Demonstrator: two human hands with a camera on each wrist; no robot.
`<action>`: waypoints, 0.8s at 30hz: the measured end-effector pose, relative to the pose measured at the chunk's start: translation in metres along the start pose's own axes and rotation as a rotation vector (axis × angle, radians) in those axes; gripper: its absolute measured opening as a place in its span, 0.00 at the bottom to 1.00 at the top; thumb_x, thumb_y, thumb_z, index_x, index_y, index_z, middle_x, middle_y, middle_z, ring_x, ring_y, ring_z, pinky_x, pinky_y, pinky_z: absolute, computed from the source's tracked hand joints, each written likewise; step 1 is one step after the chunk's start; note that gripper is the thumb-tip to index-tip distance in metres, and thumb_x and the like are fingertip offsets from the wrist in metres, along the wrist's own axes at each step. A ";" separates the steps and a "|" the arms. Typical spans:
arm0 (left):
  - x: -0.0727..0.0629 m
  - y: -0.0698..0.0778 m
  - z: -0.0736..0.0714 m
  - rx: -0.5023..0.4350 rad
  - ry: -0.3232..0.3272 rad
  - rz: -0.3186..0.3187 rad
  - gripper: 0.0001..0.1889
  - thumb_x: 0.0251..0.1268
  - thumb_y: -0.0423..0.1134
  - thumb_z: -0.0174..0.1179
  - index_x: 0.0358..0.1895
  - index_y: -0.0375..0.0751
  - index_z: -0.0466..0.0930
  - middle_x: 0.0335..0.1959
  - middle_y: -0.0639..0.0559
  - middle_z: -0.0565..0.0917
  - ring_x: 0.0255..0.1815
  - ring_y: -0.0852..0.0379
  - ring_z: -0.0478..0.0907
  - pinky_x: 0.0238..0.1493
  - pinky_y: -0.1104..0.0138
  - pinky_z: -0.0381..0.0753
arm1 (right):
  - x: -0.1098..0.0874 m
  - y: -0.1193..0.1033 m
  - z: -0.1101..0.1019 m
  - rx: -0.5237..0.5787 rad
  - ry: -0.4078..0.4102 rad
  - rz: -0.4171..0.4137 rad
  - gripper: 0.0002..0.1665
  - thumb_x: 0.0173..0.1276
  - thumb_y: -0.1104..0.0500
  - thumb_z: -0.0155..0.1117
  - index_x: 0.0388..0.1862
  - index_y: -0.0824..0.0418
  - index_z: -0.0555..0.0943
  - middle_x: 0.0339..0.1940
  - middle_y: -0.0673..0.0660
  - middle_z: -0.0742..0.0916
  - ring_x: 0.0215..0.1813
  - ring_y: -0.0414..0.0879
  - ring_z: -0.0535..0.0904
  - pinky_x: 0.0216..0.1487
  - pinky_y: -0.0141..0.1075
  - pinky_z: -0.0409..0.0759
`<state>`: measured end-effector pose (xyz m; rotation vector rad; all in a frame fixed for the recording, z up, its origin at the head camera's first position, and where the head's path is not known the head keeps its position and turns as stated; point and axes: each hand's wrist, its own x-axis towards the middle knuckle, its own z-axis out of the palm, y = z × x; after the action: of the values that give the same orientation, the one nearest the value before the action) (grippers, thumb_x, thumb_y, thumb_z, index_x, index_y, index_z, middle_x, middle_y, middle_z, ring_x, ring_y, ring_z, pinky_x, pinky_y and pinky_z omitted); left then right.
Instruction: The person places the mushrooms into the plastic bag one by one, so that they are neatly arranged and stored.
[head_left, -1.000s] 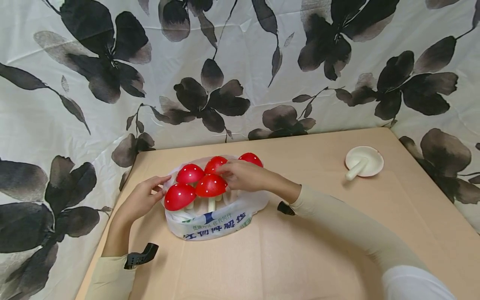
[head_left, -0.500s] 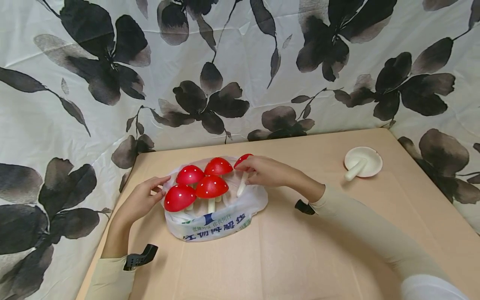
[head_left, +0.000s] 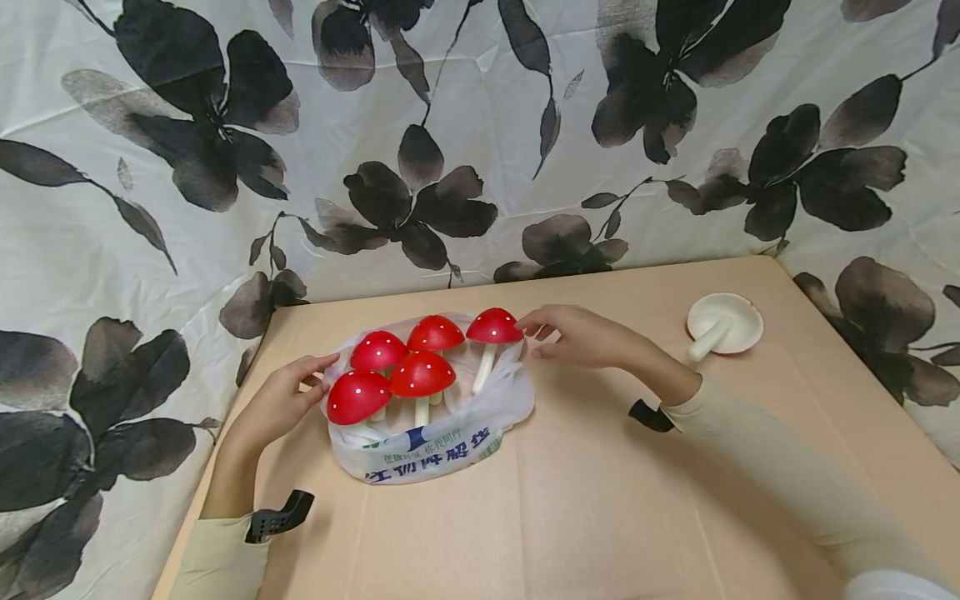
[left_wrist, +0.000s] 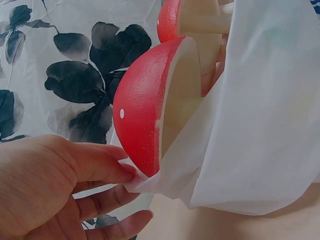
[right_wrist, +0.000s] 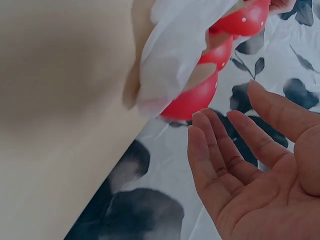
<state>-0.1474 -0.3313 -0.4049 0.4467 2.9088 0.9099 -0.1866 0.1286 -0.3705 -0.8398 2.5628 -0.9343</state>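
Observation:
Several toy mushrooms with red, white-dotted caps stand in a white plastic bag [head_left: 510, 412] with blue and green print. At the bag's left edge, my left hand [head_left: 279, 402] pinches the rim between thumb and finger, as the left wrist view shows beside the nearest red cap [left_wrist: 142, 107]. My right hand [head_left: 581, 335] is just right of the rightmost mushroom [head_left: 492, 327], fingertips close by its cap. That mushroom leans slightly, its pale stem inside the bag. The right wrist view shows the right hand [right_wrist: 250, 185] with nothing in it, fingers extended and parted.
A single mushroom [head_left: 733, 322] lies upside down at the table's right, stem up and pale underside showing. The light wooden table [head_left: 600, 517] ends at the back against a white curtain [head_left: 540, 192] with black flowers. Black wrist devices sit on both sleeves.
My right hand moved right from the middle mushrooms to the rightmost one, took it by the cap, then let go and drew away right. My left hand stayed at the bag's rim.

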 end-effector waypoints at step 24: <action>-0.003 -0.005 -0.001 -0.001 -0.012 0.006 0.25 0.68 0.26 0.59 0.69 0.33 0.74 0.54 0.36 0.82 0.48 0.41 0.80 0.39 0.71 0.82 | -0.069 0.050 -0.041 -0.013 0.160 0.099 0.30 0.68 0.60 0.71 0.68 0.67 0.76 0.56 0.60 0.86 0.58 0.57 0.83 0.59 0.53 0.78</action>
<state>-0.1466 -0.3368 -0.4069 0.4590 2.8981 0.9063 -0.1720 0.2219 -0.3681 -0.6588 2.7199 -0.9928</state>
